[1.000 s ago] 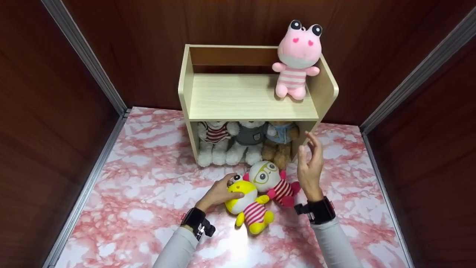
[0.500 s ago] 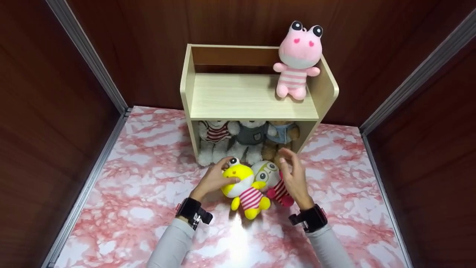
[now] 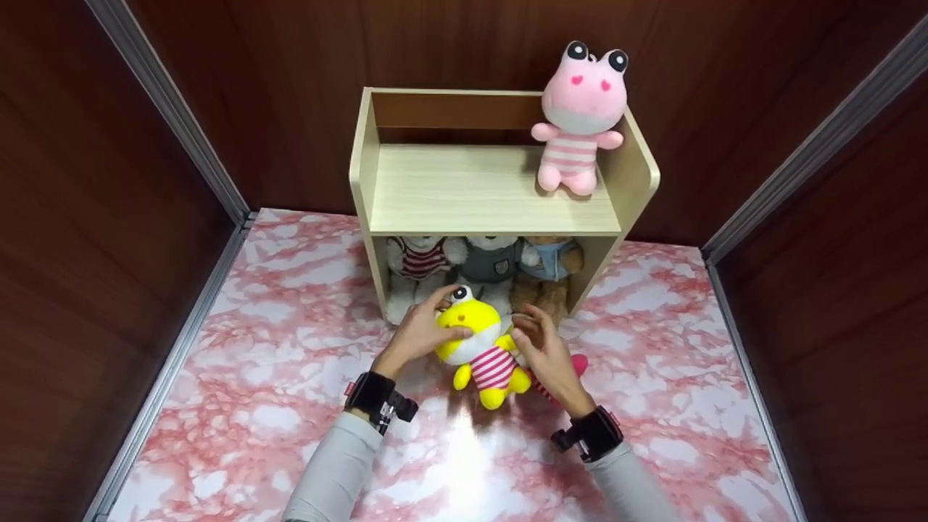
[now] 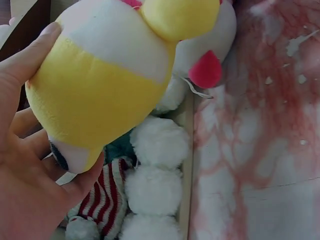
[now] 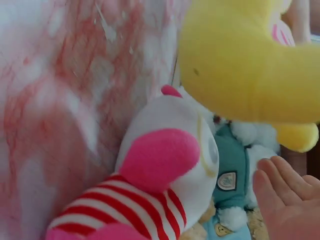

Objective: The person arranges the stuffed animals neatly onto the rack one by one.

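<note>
My left hand [image 3: 417, 335] grips a yellow frog plush [image 3: 493, 366] by its head, thumb across the face and fingers around the eye side. The frog wears pink-and-white stripes and hangs tilted above the floor in front of the shelf. My right hand [image 3: 549, 357] is beside the frog, fingers loosely bent with nothing in them; whether they touch it I cannot tell. Beneath that hand lies a white-headed plush with glasses [image 5: 167, 112], pink limbs and a red striped body, mostly hidden in the head view. In the left wrist view the frog's head [image 4: 100, 90] fills the palm side.
A pale wooden two-tier shelf [image 3: 464, 192] stands at the back. On its top tier, at the right, sits a pink frog plush [image 3: 580, 98]. Three furry stuffed animals [image 3: 487, 261] sit in the lower tier. Dark panels [image 3: 145, 275] enclose the marbled floor [image 3: 290, 406].
My left hand has lifted the yellow frog off the floor and forward toward the shelf. My right hand has swung left and down, from beside the shelf to next to the frog.
</note>
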`<state>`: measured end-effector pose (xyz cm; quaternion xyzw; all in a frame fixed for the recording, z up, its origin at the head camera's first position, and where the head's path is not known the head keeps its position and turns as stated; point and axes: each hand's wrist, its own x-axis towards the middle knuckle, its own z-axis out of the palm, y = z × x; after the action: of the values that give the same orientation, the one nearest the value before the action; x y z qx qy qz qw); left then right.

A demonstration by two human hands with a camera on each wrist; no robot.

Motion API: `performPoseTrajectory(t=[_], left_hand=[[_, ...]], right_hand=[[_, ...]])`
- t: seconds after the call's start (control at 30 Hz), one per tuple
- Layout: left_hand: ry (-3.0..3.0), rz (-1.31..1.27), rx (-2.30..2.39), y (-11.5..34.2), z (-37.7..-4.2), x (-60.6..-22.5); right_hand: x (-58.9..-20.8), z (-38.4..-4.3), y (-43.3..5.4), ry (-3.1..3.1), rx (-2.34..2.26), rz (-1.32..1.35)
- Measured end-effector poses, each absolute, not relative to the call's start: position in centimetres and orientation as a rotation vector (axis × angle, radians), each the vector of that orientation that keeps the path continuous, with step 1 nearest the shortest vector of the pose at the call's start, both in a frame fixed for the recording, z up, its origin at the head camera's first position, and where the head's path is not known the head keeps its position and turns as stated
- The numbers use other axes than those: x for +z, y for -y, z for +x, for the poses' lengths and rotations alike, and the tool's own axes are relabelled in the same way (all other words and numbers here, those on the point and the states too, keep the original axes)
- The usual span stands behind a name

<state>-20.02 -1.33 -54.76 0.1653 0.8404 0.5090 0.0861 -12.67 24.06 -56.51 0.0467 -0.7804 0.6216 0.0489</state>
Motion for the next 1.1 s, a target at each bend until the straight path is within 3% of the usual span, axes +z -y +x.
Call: performPoseTrajectory(t=[0.47, 0.83, 1.1], left_hand=[[-2.513, 0.484, 1.593, 0.6, -20.3, -53.6], [-2.565, 0.522, 1.627, 0.3, -20.4, -53.6], [-2.565, 0.512, 1.673, -0.2, -20.4, -53.2]], right_hand=[[-57.4, -12.4, -23.7, 2.684, 1.695, 0.094], [-58.1, -12.2, -23.1, 2.627, 1.854, 0.175], [-58.2, -12.4, -22.3, 2.515, 1.85, 0.017]])
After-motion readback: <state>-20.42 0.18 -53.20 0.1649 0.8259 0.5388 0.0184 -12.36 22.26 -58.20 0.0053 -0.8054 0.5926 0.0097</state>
